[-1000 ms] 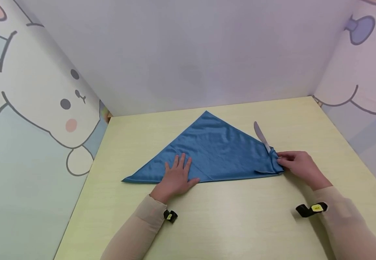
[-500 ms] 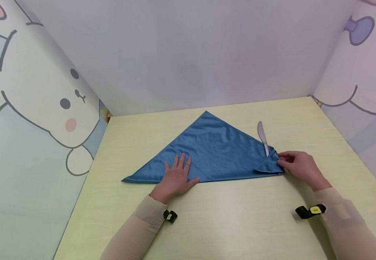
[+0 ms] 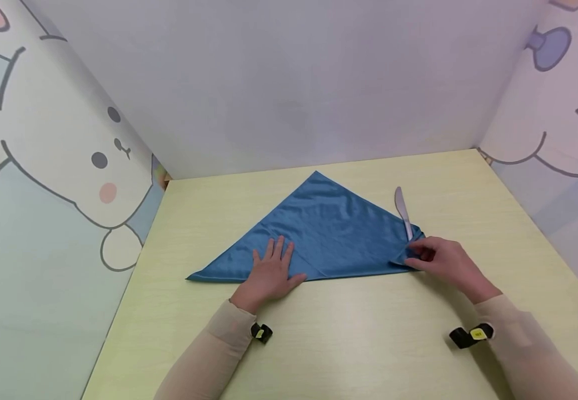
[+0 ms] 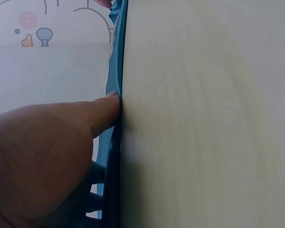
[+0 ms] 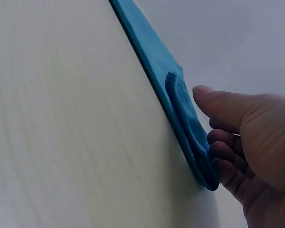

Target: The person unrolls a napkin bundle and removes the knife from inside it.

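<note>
A blue satin cloth napkin (image 3: pixel 329 233), folded into a triangle, lies on the table with its peak pointing away. My left hand (image 3: pixel 271 275) rests flat on its near left part, fingers spread; in the left wrist view the thumb (image 4: pixel 104 111) lies at the folded edge. The right corner is turned inward over a table knife (image 3: pixel 402 208), whose blade sticks out beyond the cloth while its handle is hidden. My right hand (image 3: pixel 444 261) is over this folded corner, fingers loosely bent and thumb apart. In the right wrist view, the fingers are beside the fold (image 5: pixel 187 128).
The pale wooden table (image 3: pixel 349 339) extends in front of and around the cloth. A plain wall (image 3: pixel 289 83) rises at its back edge. Side panels with cartoon animals (image 3: pixel 69 139) stand left and right.
The right hand has left the cloth's right edge and moved left over the folded corner. The corner flap flattened and the knife swung slightly more upright. The left hand stayed put.
</note>
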Demonstrator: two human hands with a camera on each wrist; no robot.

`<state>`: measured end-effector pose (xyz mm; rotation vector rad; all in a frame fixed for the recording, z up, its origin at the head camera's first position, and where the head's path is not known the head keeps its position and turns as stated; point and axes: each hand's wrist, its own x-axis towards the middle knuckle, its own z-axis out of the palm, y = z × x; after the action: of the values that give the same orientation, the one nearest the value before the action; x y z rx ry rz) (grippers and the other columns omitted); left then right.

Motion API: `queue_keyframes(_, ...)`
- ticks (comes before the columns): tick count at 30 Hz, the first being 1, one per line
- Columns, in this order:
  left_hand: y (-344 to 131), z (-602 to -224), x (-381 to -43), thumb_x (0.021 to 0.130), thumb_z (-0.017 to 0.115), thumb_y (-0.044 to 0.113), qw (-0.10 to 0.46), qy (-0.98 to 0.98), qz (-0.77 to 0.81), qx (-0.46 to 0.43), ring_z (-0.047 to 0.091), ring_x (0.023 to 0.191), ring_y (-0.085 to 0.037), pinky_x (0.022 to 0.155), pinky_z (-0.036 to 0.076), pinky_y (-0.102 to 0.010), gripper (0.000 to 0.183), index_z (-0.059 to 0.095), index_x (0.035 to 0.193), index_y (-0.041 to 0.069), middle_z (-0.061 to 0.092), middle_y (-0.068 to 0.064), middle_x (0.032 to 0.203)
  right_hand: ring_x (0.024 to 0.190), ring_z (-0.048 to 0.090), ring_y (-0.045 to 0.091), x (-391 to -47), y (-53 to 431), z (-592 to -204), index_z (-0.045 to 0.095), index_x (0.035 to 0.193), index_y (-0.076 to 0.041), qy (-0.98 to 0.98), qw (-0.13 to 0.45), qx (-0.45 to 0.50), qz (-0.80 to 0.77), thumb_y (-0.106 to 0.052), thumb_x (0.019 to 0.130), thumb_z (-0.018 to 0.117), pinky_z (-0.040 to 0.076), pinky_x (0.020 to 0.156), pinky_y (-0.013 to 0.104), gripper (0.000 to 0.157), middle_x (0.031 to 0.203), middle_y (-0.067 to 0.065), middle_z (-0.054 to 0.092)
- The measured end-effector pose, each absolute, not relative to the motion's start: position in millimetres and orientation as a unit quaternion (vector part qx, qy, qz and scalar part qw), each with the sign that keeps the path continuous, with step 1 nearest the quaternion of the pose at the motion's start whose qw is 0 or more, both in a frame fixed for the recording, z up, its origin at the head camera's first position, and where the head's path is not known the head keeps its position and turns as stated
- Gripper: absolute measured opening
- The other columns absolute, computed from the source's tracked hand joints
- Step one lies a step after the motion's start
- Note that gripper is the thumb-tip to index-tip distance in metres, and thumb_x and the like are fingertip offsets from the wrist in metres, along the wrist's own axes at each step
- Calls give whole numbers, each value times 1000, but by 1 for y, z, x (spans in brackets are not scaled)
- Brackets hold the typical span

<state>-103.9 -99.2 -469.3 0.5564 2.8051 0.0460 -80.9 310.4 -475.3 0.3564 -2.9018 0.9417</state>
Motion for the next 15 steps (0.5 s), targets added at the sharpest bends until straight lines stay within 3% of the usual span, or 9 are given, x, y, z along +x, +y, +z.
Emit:
queue_keyframes(9,-99,-468,-103,92,36,69,144,971,17,192,0,146,-34,107,9,-67,86,11,156,16,0,-11,161,76,50,16,-84,305,-483,71,113,-10,-946,9,130,296,-51,76,77,44,64,28,55,85,-2,58)
queue_keyframes(15,-99,-468,-103,93,36,68,141,971,18,194,0,146,-34,107,10,-67,86,11,156,16,1,-11,161,78,48,15,-84,301,-485,72,112,-14,-949,18,149,279,-49,75,80,43,65,30,52,89,-2,57)
